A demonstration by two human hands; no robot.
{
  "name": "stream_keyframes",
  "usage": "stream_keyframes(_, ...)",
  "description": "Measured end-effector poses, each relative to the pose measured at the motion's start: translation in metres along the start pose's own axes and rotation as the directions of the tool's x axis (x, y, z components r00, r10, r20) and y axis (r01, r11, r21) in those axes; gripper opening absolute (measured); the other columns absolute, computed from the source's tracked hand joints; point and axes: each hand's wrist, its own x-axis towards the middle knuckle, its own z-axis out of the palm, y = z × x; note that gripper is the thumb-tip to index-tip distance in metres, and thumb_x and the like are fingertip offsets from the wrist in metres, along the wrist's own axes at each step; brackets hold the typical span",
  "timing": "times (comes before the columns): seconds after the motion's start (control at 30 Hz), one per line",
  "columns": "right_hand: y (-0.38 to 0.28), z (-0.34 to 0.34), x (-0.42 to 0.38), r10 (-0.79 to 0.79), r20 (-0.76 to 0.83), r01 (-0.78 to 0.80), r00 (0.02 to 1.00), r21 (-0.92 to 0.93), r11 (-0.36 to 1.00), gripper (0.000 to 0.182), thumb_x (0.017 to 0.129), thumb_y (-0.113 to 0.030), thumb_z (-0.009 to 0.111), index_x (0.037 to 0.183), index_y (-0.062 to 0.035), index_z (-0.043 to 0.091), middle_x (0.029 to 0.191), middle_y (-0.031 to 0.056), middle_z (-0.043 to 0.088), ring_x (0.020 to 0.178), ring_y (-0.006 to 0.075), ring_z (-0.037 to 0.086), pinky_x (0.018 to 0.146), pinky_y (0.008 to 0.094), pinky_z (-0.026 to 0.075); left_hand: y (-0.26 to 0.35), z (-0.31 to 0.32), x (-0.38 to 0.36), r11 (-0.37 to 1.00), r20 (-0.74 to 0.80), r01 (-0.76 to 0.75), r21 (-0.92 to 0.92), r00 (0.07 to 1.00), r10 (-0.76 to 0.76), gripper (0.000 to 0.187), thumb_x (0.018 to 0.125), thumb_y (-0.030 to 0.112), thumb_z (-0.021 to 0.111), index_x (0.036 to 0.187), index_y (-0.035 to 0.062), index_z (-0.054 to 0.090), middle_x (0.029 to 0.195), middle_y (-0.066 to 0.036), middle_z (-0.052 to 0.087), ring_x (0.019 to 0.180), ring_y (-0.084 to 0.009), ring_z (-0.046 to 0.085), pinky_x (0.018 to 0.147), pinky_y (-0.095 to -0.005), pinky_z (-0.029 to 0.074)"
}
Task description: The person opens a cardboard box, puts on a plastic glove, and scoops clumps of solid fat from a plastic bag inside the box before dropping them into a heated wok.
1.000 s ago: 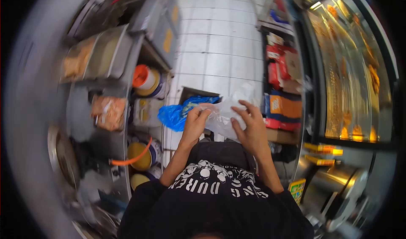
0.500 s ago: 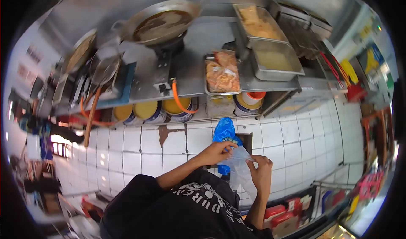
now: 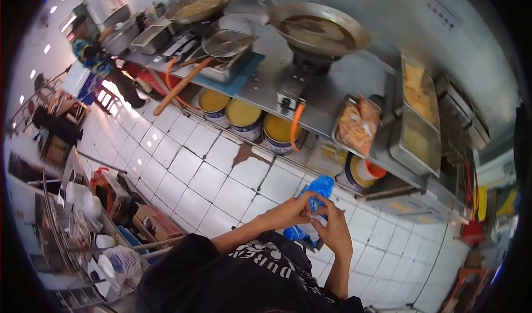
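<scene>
My left hand (image 3: pixel 291 210) and my right hand (image 3: pixel 333 230) meet in front of my chest over a white tiled floor. Both pinch a crumpled clear plastic bag (image 3: pixel 317 222), mostly hidden between the fingers. A blue plastic bag (image 3: pixel 317 188) shows just behind and under the hands. My black printed shirt fills the bottom of the view.
A steel counter (image 3: pixel 327 105) carries a large wok (image 3: pixel 317 27), a wire skimmer (image 3: pixel 227 39) with an orange handle, and trays of fried food (image 3: pixel 357 127). Yellow-lidded buckets (image 3: pixel 241 116) stand beneath. Another person (image 3: pixel 97 61) stands far left. Stacked cups and boxes (image 3: pixel 113 224) lie at lower left.
The view has swung left along the counter. My hands came closer together and the clear bag, hanging open before, is now bunched small between them.
</scene>
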Motion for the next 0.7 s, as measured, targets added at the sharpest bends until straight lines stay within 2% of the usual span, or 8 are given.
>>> stream_keyframes(0.1,0.013,0.015,0.022,0.040,0.117,-0.046,0.992,0.056,0.997,0.051,0.074,-0.007,0.062,0.122,-0.0105,0.044,0.091,0.0106,0.063,0.089,0.0308,0.057,0.083,0.0400,0.040,-0.002,-0.025,-0.003,0.999,-0.055,0.018,-0.029,0.998,-0.020,0.055,0.078,0.004,0.062,0.124,0.0079,0.031,0.077,-0.010,0.058,0.074,-0.0243,0.060,0.065,-0.0336,0.047)
stream_keyframes(0.13,0.013,0.020,0.027,-0.029,0.052,0.028,0.998,0.028,0.999,0.039,0.073,-0.006,0.063,0.111,-0.0031,0.052,0.085,0.0112,0.063,0.073,0.0230,0.061,0.064,0.0305,0.046,-0.009,-0.028,-0.006,0.997,-0.136,-0.062,0.036,0.988,0.067,0.053,0.078,0.003,0.060,0.123,0.0079,0.033,0.078,-0.010,0.059,0.076,-0.0255,0.060,0.067,-0.0342,0.047)
stream_keyframes(0.27,-0.002,0.025,0.044,-0.039,-0.008,0.039,0.999,-0.003,0.999,0.013,0.078,-0.011,0.060,0.081,0.0020,0.060,0.076,0.0126,0.059,0.062,0.0237,0.053,0.061,0.0333,0.042,-0.018,-0.043,-0.023,0.973,-0.338,-0.100,0.209,0.926,0.168,0.040,0.081,0.004,0.057,0.118,0.0061,0.042,0.082,-0.012,0.061,0.081,-0.0302,0.060,0.072,-0.0361,0.047)
stream_keyframes(0.37,-0.006,0.025,0.054,0.045,0.082,-0.040,0.996,-0.064,0.997,0.014,0.079,-0.012,0.059,0.085,0.0008,0.059,0.081,0.0146,0.059,0.078,0.0286,0.058,0.071,0.0362,0.044,-0.028,-0.043,-0.033,0.978,-0.495,-0.034,0.208,0.858,0.135,0.034,0.081,0.007,0.057,0.114,0.0045,0.047,0.083,-0.012,0.061,0.079,-0.0309,0.059,0.072,-0.0367,0.046)
stream_keyframes(0.5,-0.006,0.028,0.060,0.032,0.046,-0.029,0.998,-0.058,0.998,0.015,0.081,-0.015,0.059,0.089,-0.0020,0.059,0.082,0.0137,0.060,0.078,0.0291,0.057,0.070,0.0368,0.043,-0.034,-0.038,-0.032,0.975,-0.678,-0.032,0.219,0.713,0.176,0.028,0.082,0.011,0.059,0.107,0.0035,0.050,0.084,-0.011,0.059,0.074,-0.0266,0.059,0.069,-0.0345,0.046)
stream_keyframes(0.53,-0.004,0.030,0.061,0.037,0.054,-0.034,0.998,-0.060,0.998,0.015,0.081,-0.015,0.059,0.089,-0.0020,0.059,0.082,0.0137,0.060,0.078,0.0291,0.057,0.070,0.0368,0.043,-0.034,-0.037,-0.032,0.977,-0.680,-0.028,0.211,0.714,0.167,0.028,0.082,0.011,0.059,0.107,0.0035,0.050,0.084,-0.011,0.059,0.074,-0.0266,0.059,0.069,-0.0345,0.046)
stream_keyframes(0.6,0.003,0.037,0.062,0.063,-0.027,-0.062,0.998,0.035,0.997,0.020,0.081,-0.016,0.059,0.097,-0.0051,0.059,0.081,0.0121,0.061,0.078,0.0283,0.057,0.069,0.0366,0.042,-0.024,-0.041,-0.036,0.975,-0.594,0.177,-0.132,0.774,-0.221,0.024,0.080,0.009,0.060,0.102,0.0024,0.053,0.077,-0.008,0.060,0.075,-0.0190,0.059,0.073,-0.0338,0.046)
stream_keyframes(0.7,0.017,0.045,0.067,0.070,-0.078,-0.068,0.994,0.032,0.997,0.023,0.082,-0.015,0.059,0.103,-0.0083,0.058,0.079,0.0099,0.061,0.074,0.0227,0.058,0.067,0.0326,0.042,-0.030,-0.034,-0.036,0.993,-0.646,0.114,-0.039,0.755,-0.113,0.021,0.079,0.008,0.061,0.098,0.0023,0.053,0.074,-0.007,0.059,0.070,-0.0165,0.058,0.067,-0.0301,0.047)
